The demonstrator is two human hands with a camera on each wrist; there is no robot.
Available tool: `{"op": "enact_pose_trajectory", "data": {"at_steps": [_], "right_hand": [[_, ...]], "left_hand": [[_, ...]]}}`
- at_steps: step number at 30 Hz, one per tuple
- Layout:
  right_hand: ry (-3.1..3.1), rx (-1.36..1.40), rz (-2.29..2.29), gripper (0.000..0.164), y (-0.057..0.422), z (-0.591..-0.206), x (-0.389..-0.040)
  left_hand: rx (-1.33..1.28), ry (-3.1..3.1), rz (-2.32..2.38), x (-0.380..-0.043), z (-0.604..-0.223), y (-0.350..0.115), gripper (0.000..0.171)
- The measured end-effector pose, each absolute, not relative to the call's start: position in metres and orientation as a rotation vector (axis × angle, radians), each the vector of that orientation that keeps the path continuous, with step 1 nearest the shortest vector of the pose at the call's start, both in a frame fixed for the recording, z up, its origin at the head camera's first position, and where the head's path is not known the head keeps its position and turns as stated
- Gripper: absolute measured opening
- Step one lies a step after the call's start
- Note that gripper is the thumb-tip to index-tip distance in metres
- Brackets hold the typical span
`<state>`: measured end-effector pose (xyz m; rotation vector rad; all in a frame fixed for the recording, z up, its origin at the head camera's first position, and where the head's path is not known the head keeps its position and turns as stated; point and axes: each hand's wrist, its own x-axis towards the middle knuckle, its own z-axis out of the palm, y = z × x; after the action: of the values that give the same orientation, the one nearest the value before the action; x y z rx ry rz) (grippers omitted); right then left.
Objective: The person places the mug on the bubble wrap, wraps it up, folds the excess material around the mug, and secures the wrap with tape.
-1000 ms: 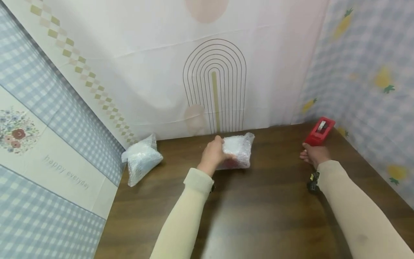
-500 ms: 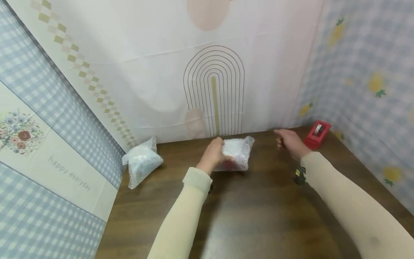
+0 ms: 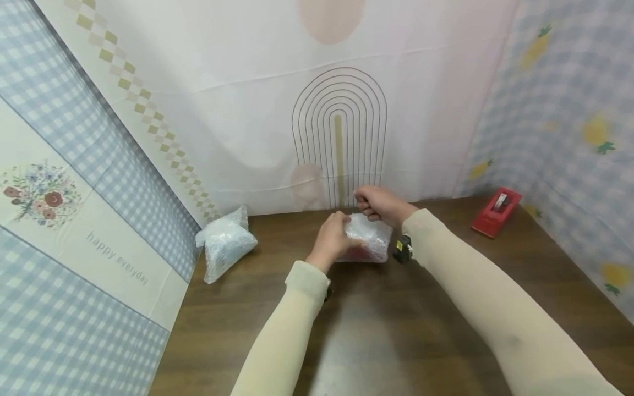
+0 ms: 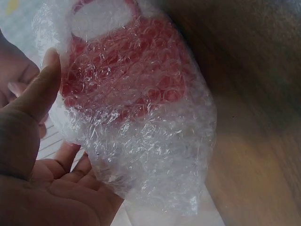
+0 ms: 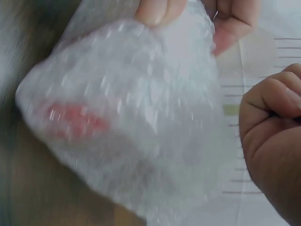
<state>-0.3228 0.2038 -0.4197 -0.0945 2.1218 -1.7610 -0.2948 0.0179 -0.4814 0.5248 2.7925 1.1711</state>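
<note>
A bubble-wrapped package [image 3: 371,245] lies on the table by the back wall. Through the wrap shows a red item [image 4: 127,70] with a loop at one end; its kind is unclear. My left hand [image 3: 330,237] grips the package's left side, thumb on the near face and fingers behind. Over the package's upper edge is my right hand [image 3: 378,203], its fingers curled and thumb against the index finger. Whether something thin is pinched there cannot be seen. In the right wrist view the right hand [image 5: 275,136] is apart from the wrap [image 5: 141,117].
A red tape dispenser [image 3: 497,212] stands at the back right of the wooden table [image 3: 277,308]. Another bubble-wrapped package [image 3: 227,243] lies at the back left. Patterned cloth walls [image 3: 238,126] border the table at the back and both sides.
My right hand has left the tape dispenser and moved left to above the package. The left hand keeps its grip on the package, which has stayed in place.
</note>
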Motion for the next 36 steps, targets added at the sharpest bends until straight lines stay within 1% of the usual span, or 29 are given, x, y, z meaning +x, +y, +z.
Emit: {"op": "enact_pose_trajectory", "data": {"at_steps": [5,11,15,18,25,30,33,36], "right_hand": [[2.145,-0.007,-1.626,0.040,0.198,-0.428,-0.324],[2.195,-0.023,-1.558,0.038,0.197,-0.431,-0.324],[2.155,-0.069,-1.640,0.038,0.198,-0.431,-0.324],[2.136,-0.098,-1.672,0.038,0.198,-0.430,-0.325],[2.139,-0.045,-1.556,0.044,0.199,-0.430,-0.324],[2.151,-0.002,-1.460,0.041,0.197,-0.425,-0.323],[2.162,0.054,-1.427,0.039,0.194,-0.422,-0.321],[2.188,0.104,-1.383,0.038,0.192,-0.418,-0.320]], "left_hand": [[0.431,2.773,1.284,-0.290,-0.482,0.022,0.092],[0.388,2.774,1.359,-0.288,-0.483,0.023,0.110],[0.388,2.756,1.366,-0.289,-0.484,0.023,0.118],[0.394,2.739,1.359,-0.290,-0.484,0.023,0.121],[0.443,2.760,1.288,-0.293,-0.482,0.020,0.120],[0.421,2.734,1.314,-0.295,-0.483,0.018,0.118],[0.395,2.713,1.334,-0.296,-0.483,0.017,0.113],[0.390,2.709,1.337,-0.297,-0.484,0.016,0.105]]}}
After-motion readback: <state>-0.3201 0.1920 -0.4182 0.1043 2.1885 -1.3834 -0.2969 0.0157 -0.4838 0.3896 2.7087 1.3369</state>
